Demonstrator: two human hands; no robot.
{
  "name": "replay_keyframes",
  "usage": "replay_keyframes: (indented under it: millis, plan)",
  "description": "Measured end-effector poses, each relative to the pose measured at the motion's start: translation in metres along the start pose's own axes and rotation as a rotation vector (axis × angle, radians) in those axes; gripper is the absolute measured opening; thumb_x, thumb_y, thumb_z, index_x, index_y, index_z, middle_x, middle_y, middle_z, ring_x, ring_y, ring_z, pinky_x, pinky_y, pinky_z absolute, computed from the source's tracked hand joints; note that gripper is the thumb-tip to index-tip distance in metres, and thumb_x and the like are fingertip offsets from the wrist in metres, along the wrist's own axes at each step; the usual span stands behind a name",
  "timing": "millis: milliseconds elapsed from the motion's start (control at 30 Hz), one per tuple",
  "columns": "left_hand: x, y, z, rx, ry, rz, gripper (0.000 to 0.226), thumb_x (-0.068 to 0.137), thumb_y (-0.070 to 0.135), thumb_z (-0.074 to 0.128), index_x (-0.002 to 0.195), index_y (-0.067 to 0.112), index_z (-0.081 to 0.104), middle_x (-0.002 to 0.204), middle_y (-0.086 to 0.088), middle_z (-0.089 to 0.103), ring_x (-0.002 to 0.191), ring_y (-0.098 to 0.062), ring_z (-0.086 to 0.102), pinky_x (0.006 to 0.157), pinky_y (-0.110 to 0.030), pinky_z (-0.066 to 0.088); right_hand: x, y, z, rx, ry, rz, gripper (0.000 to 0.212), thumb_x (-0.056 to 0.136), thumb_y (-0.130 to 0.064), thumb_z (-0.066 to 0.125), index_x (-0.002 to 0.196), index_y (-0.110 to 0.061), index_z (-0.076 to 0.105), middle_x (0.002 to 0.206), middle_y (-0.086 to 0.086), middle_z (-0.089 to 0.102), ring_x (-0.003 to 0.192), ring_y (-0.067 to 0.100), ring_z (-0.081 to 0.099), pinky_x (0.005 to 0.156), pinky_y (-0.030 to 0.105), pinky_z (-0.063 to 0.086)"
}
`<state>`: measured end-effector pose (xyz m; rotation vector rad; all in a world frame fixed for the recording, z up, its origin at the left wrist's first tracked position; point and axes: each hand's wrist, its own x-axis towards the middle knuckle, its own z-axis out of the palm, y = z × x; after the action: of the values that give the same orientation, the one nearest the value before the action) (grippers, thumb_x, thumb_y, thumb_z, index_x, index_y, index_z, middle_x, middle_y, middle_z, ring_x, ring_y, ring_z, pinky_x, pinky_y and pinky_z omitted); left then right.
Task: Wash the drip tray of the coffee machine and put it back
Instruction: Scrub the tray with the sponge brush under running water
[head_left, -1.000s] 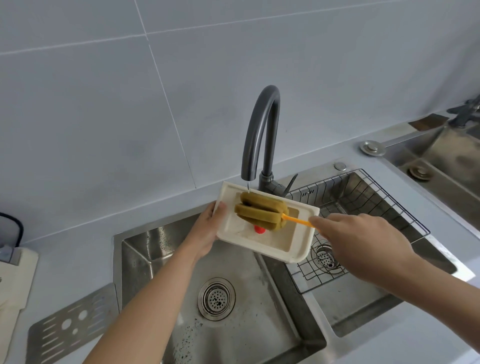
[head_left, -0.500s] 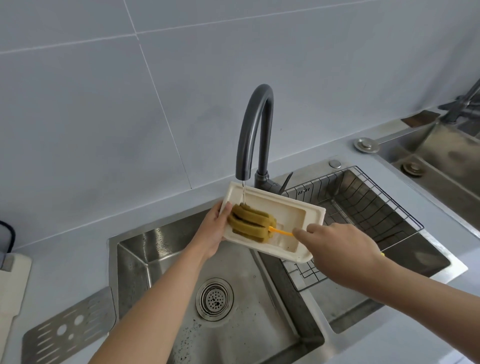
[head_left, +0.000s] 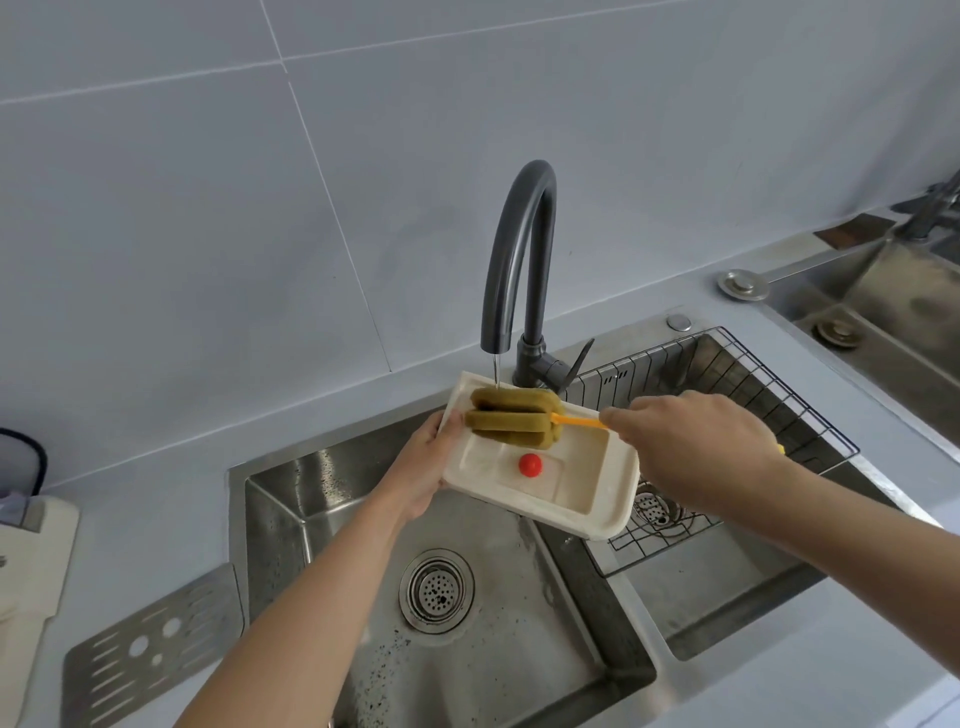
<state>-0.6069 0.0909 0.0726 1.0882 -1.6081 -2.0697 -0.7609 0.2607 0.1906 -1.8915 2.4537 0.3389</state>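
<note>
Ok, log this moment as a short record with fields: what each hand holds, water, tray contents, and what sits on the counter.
left hand: grips the left end of the cream drip tray, held tilted over the left sink basin
right hand: holds the orange handle of the sponge brush
sponge position: at the tray's far left end
water: thin stream from the tap onto the sponge
tray contents: red float
counter, left: metal grate
right basin: wire rack
</note>
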Motion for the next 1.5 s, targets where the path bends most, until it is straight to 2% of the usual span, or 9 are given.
replay_keyframes:
  millis: [200,267,433,800,933,1067,1233,1400,1500]
  plan:
    - [-0.002,-0.001,-0.005,-0.041,0.017,-0.027,0.041,0.083,0.051,0.04,0.115,0.027,0.049,0.111,-0.002,0.063,0.104,-0.023,0.06,0.089,-0.045,0.05,-0.003,-0.022,0.013,-0.018,-0.002,-0.006,0.045,0.091,-0.005,0.038,0.134,-0.017,0.033,0.117,0.002,0.055,0.102,0.03,0.059,0.067,0.033,0.035]
    - [-0.003,-0.002,-0.007,-0.04,0.005,-0.031,0.035,0.084,0.051,0.039,0.11,0.031,0.051,0.108,-0.001,0.064,0.102,-0.023,0.061,0.087,-0.044,0.05,0.002,-0.022,0.015,-0.017,0.004,-0.031,0.045,0.09,-0.004,0.039,0.133,-0.017,0.033,0.114,0.002,0.055,0.099,0.031,0.059,0.064,0.034,0.036]
    - [-0.004,-0.004,-0.012,-0.032,0.058,-0.023,0.037,0.09,0.046,0.037,0.119,0.025,0.048,0.107,-0.002,0.063,0.098,-0.021,0.061,0.085,-0.042,0.05,0.011,-0.018,0.018,0.007,0.008,-0.04,0.043,0.091,-0.005,0.036,0.132,-0.018,0.035,0.109,0.002,0.055,0.095,0.028,0.059,0.064,0.033,0.036]
    - [-0.004,-0.006,-0.019,-0.059,0.197,-0.008,0.014,0.094,0.037,0.037,0.093,0.03,0.049,0.097,0.001,0.06,0.086,-0.016,0.059,0.078,-0.038,0.05,-0.015,-0.002,0.02,0.035,-0.054,0.043,0.048,0.093,-0.008,0.031,0.138,-0.025,0.029,0.117,-0.006,0.057,0.102,0.022,0.06,0.075,0.03,0.047]
    - [-0.005,-0.004,-0.015,-0.044,0.199,-0.011,0.02,0.095,0.037,0.036,0.107,0.024,0.046,0.096,0.002,0.059,0.085,-0.016,0.058,0.074,-0.036,0.051,-0.012,-0.004,0.023,0.03,-0.033,0.045,0.044,0.092,-0.008,0.03,0.134,-0.021,0.034,0.113,-0.004,0.057,0.099,0.023,0.061,0.069,0.031,0.043]
    - [-0.006,-0.001,-0.013,-0.016,0.162,-0.036,0.03,0.094,0.039,0.036,0.117,0.021,0.044,0.101,0.0,0.06,0.091,-0.019,0.059,0.086,-0.044,0.049,-0.003,-0.013,0.025,0.0,-0.009,0.01,0.048,0.092,-0.006,0.034,0.138,-0.019,0.028,0.116,-0.001,0.057,0.098,0.026,0.061,0.067,0.034,0.043]
    - [-0.008,0.001,-0.009,-0.002,0.092,-0.04,0.033,0.092,0.044,0.035,0.118,0.027,0.045,0.108,-0.002,0.062,0.1,-0.023,0.06,0.088,-0.045,0.05,0.009,-0.019,0.021,0.042,0.009,0.006,0.043,0.091,-0.005,0.035,0.131,-0.02,0.036,0.113,0.0,0.056,0.098,0.029,0.059,0.063,0.032,0.033]
    - [-0.008,0.006,-0.013,-0.006,0.14,0.016,0.024,0.093,0.042,0.034,0.107,0.029,0.048,0.1,0.002,0.062,0.089,-0.015,0.06,0.078,-0.039,0.051,0.018,-0.02,0.021,0.121,-0.013,-0.031,0.032,0.089,-0.004,0.037,0.115,-0.02,0.046,0.102,-0.001,0.059,0.08,0.028,0.053,0.052,0.031,0.033]
    - [-0.01,0.011,-0.017,0.026,0.187,0.044,0.027,0.094,0.039,0.034,0.114,0.024,0.044,0.099,0.001,0.059,0.088,-0.016,0.059,0.078,-0.04,0.052,0.02,-0.021,0.018,0.061,-0.005,-0.115,0.039,0.086,-0.002,0.038,0.12,-0.019,0.046,0.106,0.0,0.061,0.087,0.028,0.059,0.047,0.028,0.03]
